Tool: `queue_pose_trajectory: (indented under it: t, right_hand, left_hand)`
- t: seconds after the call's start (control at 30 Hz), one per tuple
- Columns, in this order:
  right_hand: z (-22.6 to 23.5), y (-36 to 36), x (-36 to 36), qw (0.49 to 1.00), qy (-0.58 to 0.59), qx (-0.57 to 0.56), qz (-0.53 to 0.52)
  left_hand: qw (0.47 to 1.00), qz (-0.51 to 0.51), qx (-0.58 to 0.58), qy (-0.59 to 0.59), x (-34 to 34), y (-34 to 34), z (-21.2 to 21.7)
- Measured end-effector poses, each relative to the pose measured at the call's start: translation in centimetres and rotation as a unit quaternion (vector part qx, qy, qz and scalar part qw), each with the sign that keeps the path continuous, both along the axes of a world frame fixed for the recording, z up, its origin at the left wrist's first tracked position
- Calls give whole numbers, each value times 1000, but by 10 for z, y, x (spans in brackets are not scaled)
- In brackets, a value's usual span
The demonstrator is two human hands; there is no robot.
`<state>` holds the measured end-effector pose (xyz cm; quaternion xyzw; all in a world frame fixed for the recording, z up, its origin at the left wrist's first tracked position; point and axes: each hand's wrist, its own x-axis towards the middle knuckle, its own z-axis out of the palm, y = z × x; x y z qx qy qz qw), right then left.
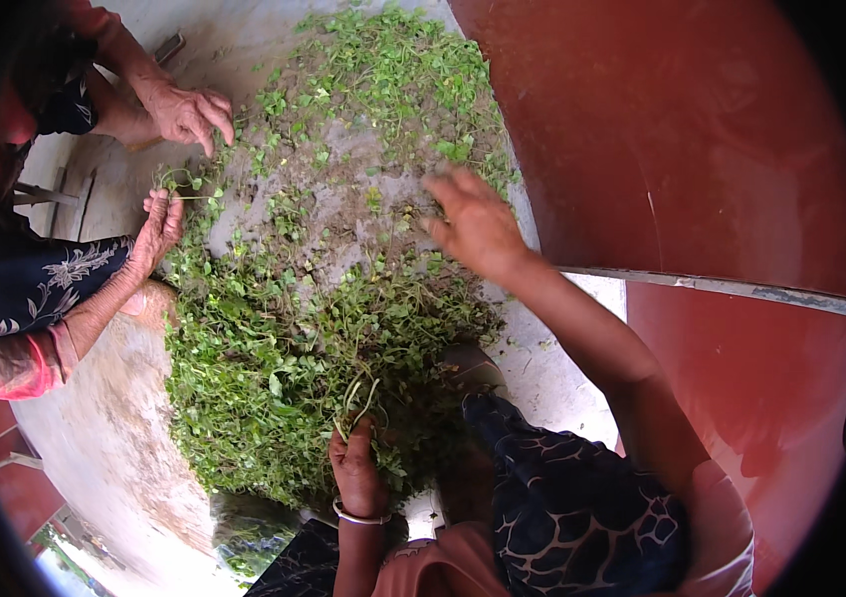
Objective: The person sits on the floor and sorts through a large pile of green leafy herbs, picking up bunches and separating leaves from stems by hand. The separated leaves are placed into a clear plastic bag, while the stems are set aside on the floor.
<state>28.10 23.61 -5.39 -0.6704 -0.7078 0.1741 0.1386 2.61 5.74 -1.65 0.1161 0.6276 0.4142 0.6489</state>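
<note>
A wide heap of small green leafy plants (284,328) with thin stems and soil lies on a pale concrete floor (105,438). My left hand (355,468), with a pale bangle on the wrist, is closed around a small bunch of green stems (358,393) at the near edge of the heap. My right hand (475,221) reaches out over the far right part of the heap, fingers spread and slightly blurred, holding nothing that I can see.
Another person sits at the left in dark flowered clothing (25,284); one of their hands (184,111) rests at the heap's far left, the other (157,231) touches the greens. A red wall (702,149) rises on the right. My dark patterned clothing (572,507) covers my knee.
</note>
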Motion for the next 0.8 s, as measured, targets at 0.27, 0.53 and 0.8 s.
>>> queue_pose_trajectory:
  t: [0.27, 0.53, 0.8]
  right_hand:
    - [-31, 72, 39, 986, -122, -19, -112]
    - [-11, 1, 21, 989, 128, -69, -12]
    - [-14, 24, 28, 994, 52, -37, -91]
  left_hand:
    - [994, 74, -54, -62, 2, 15, 9]
    - [992, 41, -54, -106, -11, 8, -3]
    - [997, 54, -60, -11, -2, 14, 3]
